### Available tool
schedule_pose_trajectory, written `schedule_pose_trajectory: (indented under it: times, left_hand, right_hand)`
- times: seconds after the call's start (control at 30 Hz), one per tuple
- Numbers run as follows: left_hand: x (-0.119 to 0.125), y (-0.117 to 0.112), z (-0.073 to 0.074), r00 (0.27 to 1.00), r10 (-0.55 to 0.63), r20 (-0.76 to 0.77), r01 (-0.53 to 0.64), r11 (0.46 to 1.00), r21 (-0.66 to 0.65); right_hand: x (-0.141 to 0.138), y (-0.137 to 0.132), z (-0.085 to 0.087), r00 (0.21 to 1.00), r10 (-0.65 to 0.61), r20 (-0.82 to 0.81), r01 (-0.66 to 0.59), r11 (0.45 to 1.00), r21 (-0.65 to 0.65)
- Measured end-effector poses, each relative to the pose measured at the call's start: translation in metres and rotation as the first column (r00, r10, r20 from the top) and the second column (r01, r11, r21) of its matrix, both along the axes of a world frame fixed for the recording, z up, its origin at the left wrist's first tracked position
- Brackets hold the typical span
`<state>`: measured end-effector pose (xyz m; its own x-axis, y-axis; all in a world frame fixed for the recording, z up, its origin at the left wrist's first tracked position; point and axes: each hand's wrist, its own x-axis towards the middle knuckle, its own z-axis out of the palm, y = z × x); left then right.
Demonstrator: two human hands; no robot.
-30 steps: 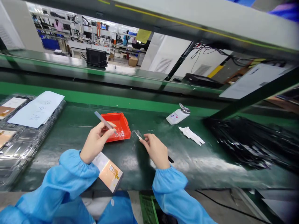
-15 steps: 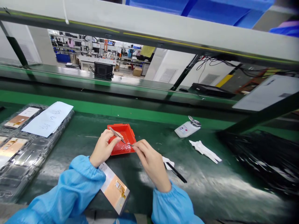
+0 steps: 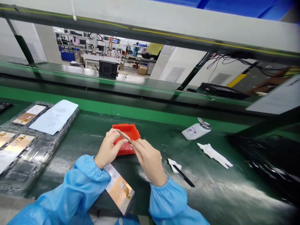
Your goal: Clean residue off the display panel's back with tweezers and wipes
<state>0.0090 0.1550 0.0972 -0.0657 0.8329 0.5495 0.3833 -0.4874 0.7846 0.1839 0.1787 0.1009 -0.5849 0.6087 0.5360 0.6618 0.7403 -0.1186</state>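
Observation:
My left hand is closed on a pair of tweezers, which slants down to the right over a small red tray. My right hand is pinched at the tweezers' tips, and whatever its fingers hold is hidden. Small clear scraps lie on the tray's floor, partly covered by my hands. Below my left wrist, a flat copper-and-white panel, looking like a phone screen's back, lies slanted near the table's front edge.
On the left, a clear plastic tray holds similar panels, with a handwritten paper on top. To the right are a white bottle, a white cloth and a black pen-like stick beside a tissue. A shelf crosses overhead.
My right hand's fingers have come up to the tweezers' tips, where a thin dark piece stuck out of them before. The view has shifted slightly, moving the scene rightward.

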Motion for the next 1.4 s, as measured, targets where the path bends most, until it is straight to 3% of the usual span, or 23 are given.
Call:
schedule_pose_trajectory:
  times: [0.13, 0.27, 0.3, 0.37, 0.5, 0.63, 0.77, 0.83, 0.87, 0.9, 0.97, 1.03, 1.1, 1.17, 1.23, 1.3, 1.4]
  left_hand:
    - [-0.014, -0.008, 0.023, 0.990, 0.083, 0.118, -0.099, 0.985, 0.144]
    - [-0.042, -0.013, 0.056, 0.910, 0.263, 0.320, -0.360, 0.885, 0.296]
    - [-0.045, -0.014, 0.061, 0.904, 0.275, 0.327, -0.384, 0.858, 0.340]
    - [-0.043, -0.015, 0.062, 0.931, 0.256, 0.259, -0.336, 0.877, 0.343]
    - [-0.030, -0.025, 0.044, 0.971, 0.206, 0.123, -0.230, 0.946, 0.230]
    - [-0.031, -0.039, 0.031, 0.975, 0.219, 0.024, -0.218, 0.944, 0.246]
    - [-0.032, -0.058, 0.019, 0.965, 0.125, -0.231, -0.060, 0.962, 0.268]
    - [-0.024, -0.074, 0.006, 0.919, 0.140, -0.369, -0.021, 0.951, 0.309]
    - [-0.017, -0.084, -0.002, 0.889, 0.168, -0.425, -0.010, 0.936, 0.351]
    - [-0.010, -0.095, -0.011, 0.866, 0.201, -0.457, -0.011, 0.923, 0.384]
    - [0.006, -0.118, -0.029, 0.808, 0.133, -0.574, 0.116, 0.919, 0.377]
    - [0.018, -0.134, -0.044, 0.766, 0.046, -0.642, 0.242, 0.903, 0.354]
    - [0.022, -0.139, -0.052, 0.765, -0.038, -0.643, 0.318, 0.890, 0.326]
    - [0.016, -0.133, -0.053, 0.719, -0.214, -0.661, 0.415, 0.895, 0.161]
    - [0.004, -0.119, -0.051, 0.701, -0.380, -0.603, 0.429, 0.901, -0.069]
    - [-0.008, -0.106, -0.049, 0.695, -0.447, -0.564, 0.407, 0.890, -0.204]
    - [-0.017, -0.096, -0.051, 0.654, -0.484, -0.581, 0.404, 0.873, -0.273]
  right_hand:
    - [0.010, 0.008, -0.004, 0.999, -0.013, 0.033, 0.012, 1.000, 0.016]
    - [0.022, 0.015, -0.002, 0.994, -0.109, -0.004, 0.109, 0.994, -0.008]
    - [0.022, 0.017, 0.000, 0.991, -0.131, -0.025, 0.130, 0.991, -0.023]
    - [0.018, 0.022, 0.002, 0.983, -0.173, -0.062, 0.169, 0.984, -0.059]
    - [0.021, 0.037, -0.004, 0.964, -0.257, -0.066, 0.244, 0.957, -0.159]
    - [0.052, 0.046, -0.023, 0.917, -0.391, -0.075, 0.366, 0.902, -0.230]
    - [0.073, 0.012, -0.025, 0.891, -0.428, -0.153, 0.385, 0.889, -0.246]
    - [0.068, -0.026, -0.021, 0.860, -0.377, -0.345, 0.233, 0.890, -0.392]
    - [0.062, -0.048, -0.020, 0.848, -0.321, -0.421, 0.060, 0.849, -0.525]
    - [0.054, -0.071, -0.020, 0.848, -0.258, -0.463, -0.132, 0.743, -0.656]
    - [0.037, -0.114, -0.026, 0.849, -0.209, -0.485, -0.256, 0.640, -0.724]
    - [0.024, -0.145, -0.036, 0.750, -0.336, -0.570, -0.353, 0.526, -0.774]
    - [0.023, -0.159, -0.045, 0.698, -0.412, -0.586, -0.370, 0.492, -0.788]
    - [0.038, -0.156, -0.049, 0.720, -0.446, -0.531, -0.261, 0.535, -0.803]
    - [0.062, -0.141, -0.050, 0.774, -0.472, -0.422, -0.013, 0.654, -0.756]
    - [0.087, -0.122, -0.051, 0.790, -0.485, -0.374, 0.089, 0.696, -0.713]
    - [0.109, -0.095, -0.057, 0.894, -0.435, -0.110, 0.349, 0.828, -0.439]
